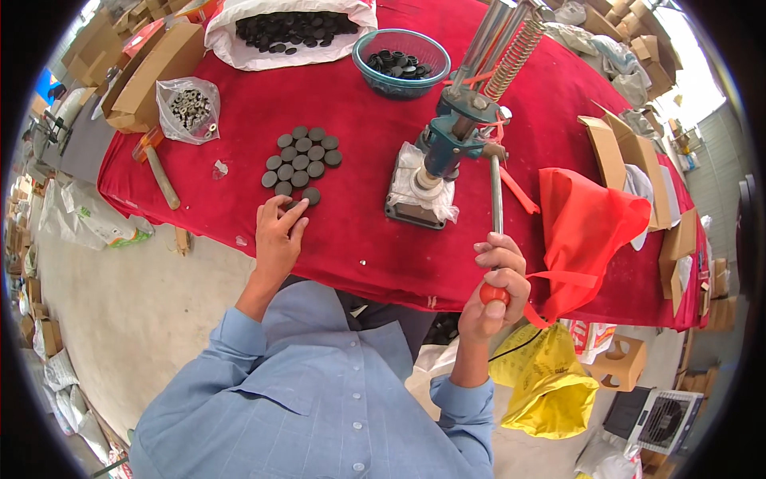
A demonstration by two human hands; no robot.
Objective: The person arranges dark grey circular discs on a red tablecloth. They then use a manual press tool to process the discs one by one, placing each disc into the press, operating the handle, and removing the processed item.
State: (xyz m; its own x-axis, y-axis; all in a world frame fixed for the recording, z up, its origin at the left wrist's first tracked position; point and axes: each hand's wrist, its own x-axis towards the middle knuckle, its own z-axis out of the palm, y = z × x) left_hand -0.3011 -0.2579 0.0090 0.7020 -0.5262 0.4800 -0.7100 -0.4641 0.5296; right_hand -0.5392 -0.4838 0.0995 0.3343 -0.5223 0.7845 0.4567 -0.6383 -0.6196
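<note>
A hand lever press (463, 132) with a chrome column and a coil spring stands on the red-covered table. My right hand (499, 283) is wrapped round its lever (496, 195), by the red knob at the end. The lever slopes down toward me. Under the ram is a pale round piece (428, 180), on a base wrapped in clear plastic. To the left lies a cluster of flat black discs (300, 161). At its near edge my left hand (278, 238) rests with fingers apart, fingertips at the closest discs. Nothing shows lifted in that hand.
Behind the discs are a white sack (227, 40) and a teal bowl (399, 86), both with black discs. At left are a bag of small metal parts (189, 112) and a hammer (162, 177). A red bag (586, 231) lies right of the lever; a yellow bag (550, 391) hangs below.
</note>
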